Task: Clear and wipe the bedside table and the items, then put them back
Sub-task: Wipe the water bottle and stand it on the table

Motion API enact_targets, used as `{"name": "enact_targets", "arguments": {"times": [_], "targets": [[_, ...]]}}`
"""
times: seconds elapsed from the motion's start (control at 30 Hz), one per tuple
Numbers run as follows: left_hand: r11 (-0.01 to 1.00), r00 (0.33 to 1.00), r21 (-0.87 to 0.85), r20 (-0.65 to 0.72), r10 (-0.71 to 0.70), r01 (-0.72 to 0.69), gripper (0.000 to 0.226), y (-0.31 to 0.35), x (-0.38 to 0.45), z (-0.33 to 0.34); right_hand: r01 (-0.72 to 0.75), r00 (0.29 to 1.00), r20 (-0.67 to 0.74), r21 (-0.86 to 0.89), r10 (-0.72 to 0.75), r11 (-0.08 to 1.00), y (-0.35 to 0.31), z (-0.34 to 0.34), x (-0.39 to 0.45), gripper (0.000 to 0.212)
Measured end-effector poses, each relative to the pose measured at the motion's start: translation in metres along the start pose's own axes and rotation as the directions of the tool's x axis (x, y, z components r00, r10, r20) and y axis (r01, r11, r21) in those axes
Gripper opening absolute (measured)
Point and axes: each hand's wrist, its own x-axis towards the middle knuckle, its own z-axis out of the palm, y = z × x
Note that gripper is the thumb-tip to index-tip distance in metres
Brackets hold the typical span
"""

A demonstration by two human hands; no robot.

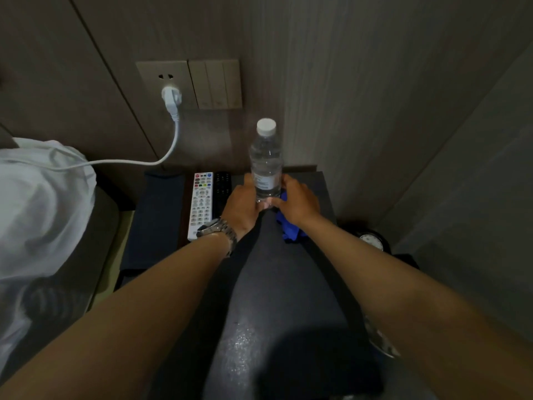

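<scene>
both hands are on the water bottle (pixel 266 160) now, held upright over the far middle of the dark tabletop (pixel 311 186), white cap at twelve o'clock. the left hand (pixel 243 204), with a metal watch (pixel 217 229) on its wrist, has its fingers curled round the bottle's lower part from the nine o'clock side. the right hand (pixel 298 202) closes in from three o'clock, thumb on the bottle's base, and a blue cloth (pixel 290 228) is bunched under its palm; whether the other fingers grip the cloth or the bottle, cannot tell. at nine o'clock from the bottle a white remote (pixel 200 204) lies flat on the tabletop, a black remote (pixel 222 187) just beside it on its three o'clock side. up at eleven o'clock a white plug (pixel 170 98) sits in the wall socket (pixel 161 79), its cable running off toward the white bedding (pixel 40 203) at nine o'clock.
</scene>
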Motion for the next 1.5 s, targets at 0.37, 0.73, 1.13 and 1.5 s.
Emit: {"name": "enact_targets", "arguments": {"times": [0.37, 0.73, 1.13, 1.5], "targets": [[1.0, 0.999, 0.002, 0.019, -0.031, 0.031, 0.054, -0.003, 0.046, 0.001, 0.041, 0.999, -0.012, -0.017, -0.042, 0.999, 0.004, -0.004, 0.044, 0.041], [0.997, 0.992, -0.011, 0.098, -0.078, 0.079, 0.058, 0.0, 0.048, -0.001, 0.004, 0.998, 0.059, 0.016, -0.004, 1.0, 0.007, -0.008, 0.054, 0.054], [0.999, 0.995, 0.002, -0.086, -0.046, 0.046, 0.058, 0.026, -0.007, -0.026, -0.138, 0.984, -0.113, 0.012, 0.139, 0.99, 0.003, -0.035, 0.001, 0.053], [0.994, 0.981, 0.096, -0.184, 0.06, -0.043, 0.04, 0.039, -0.076, -0.091, -0.049, 0.993, -0.112, -0.064, 0.042, 0.997, -0.093, -0.032, -0.065, 0.022]]}}
